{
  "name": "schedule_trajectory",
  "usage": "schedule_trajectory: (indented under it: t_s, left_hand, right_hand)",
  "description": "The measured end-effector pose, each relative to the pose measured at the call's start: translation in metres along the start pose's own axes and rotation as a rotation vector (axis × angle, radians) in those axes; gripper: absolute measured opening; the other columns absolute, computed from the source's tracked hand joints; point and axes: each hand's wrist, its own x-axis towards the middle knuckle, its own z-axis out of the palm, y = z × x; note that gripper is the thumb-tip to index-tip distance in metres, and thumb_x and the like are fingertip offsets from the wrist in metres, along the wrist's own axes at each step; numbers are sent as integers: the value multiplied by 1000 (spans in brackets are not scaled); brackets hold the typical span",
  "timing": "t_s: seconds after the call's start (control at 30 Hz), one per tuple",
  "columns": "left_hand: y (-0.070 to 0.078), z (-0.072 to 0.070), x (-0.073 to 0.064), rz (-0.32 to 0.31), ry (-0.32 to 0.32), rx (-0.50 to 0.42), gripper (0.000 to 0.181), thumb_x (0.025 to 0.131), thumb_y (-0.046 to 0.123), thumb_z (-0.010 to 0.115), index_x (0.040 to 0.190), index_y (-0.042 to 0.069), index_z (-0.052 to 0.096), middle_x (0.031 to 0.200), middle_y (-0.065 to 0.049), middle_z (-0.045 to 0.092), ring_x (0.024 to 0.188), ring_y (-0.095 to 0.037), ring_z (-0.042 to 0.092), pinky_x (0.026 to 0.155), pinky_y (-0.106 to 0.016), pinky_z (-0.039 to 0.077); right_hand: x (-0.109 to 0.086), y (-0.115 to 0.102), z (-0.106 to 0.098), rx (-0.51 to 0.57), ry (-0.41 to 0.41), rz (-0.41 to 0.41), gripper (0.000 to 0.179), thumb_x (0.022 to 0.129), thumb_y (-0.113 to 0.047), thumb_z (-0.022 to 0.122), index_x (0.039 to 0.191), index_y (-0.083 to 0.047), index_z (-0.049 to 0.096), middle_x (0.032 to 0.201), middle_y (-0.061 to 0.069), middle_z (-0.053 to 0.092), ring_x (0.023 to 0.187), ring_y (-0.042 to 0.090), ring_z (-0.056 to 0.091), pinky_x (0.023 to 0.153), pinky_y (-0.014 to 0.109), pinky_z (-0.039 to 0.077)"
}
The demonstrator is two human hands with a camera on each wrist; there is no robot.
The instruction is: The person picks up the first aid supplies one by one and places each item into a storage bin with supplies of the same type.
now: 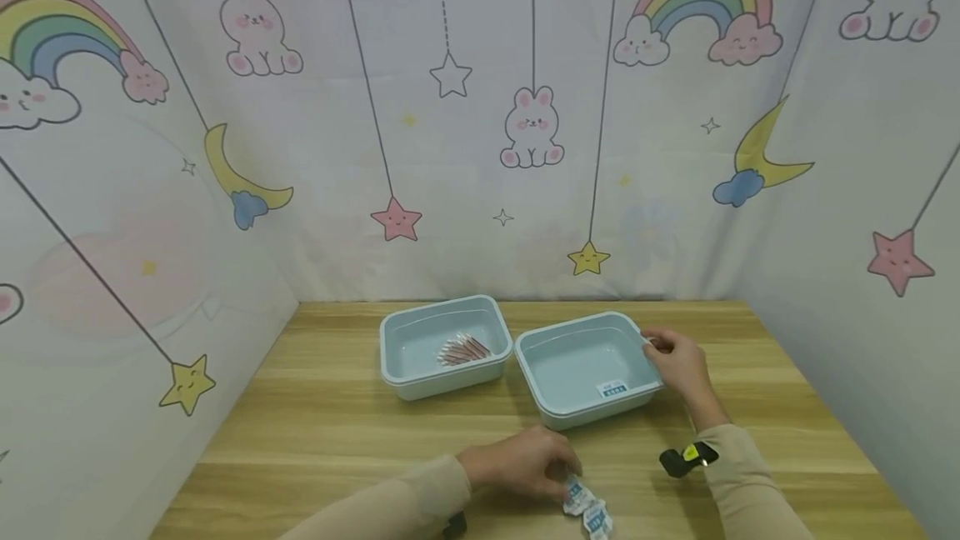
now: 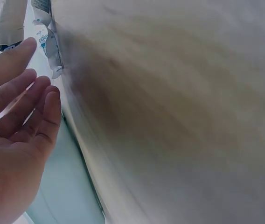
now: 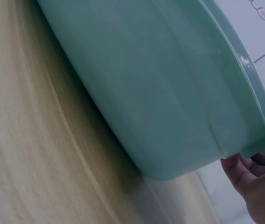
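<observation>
My right hand (image 1: 681, 365) grips the right end of a light blue plastic basin (image 1: 540, 373) by its rim. The right wrist view shows the fingers (image 3: 244, 175) bent under that rim, beside the basin's outer wall (image 3: 137, 84). Inside the basin lies one small white packet with blue print (image 1: 613, 389). Nearer the front, my left hand (image 1: 525, 463) hovers beside several crumpled white-and-blue packets (image 1: 597, 518) on the table. From the left wrist, its thumb and relaxed fingers stand apart with nothing between them, and the packets (image 2: 48, 44) lie just beyond the fingertips.
A second light blue basin (image 1: 401, 386) stands close on the left, holding a pile of cotton swabs (image 1: 463, 350). Both basins sit on a wood-grain table (image 1: 322, 432). Fabric walls (image 1: 465, 165) printed with rabbits and stars enclose the back and sides.
</observation>
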Motion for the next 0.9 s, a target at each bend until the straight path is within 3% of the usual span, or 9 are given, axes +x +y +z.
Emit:
schedule_trajectory:
  t_s: [0.5, 0.9]
  left_hand:
    - [1, 3, 2, -7, -42, 22, 33, 75, 31, 74, 103, 15, 66, 97, 9, 65, 84, 8, 53, 72, 2, 37]
    - [4, 2, 2, 5, -77, 37, 26, 72, 25, 76, 95, 16, 68, 87, 9, 60, 72, 6, 49, 61, 2, 34]
  right_hand:
    - [0, 1, 1, -11, 10, -4, 28, 85, -20, 59, 111, -10, 65, 96, 12, 66, 87, 24, 61, 69, 30, 50]
    - [0, 2, 2, -20, 20, -12, 27, 85, -21, 59, 109, -11, 66, 94, 11, 67, 84, 22, 61, 66, 27, 49]
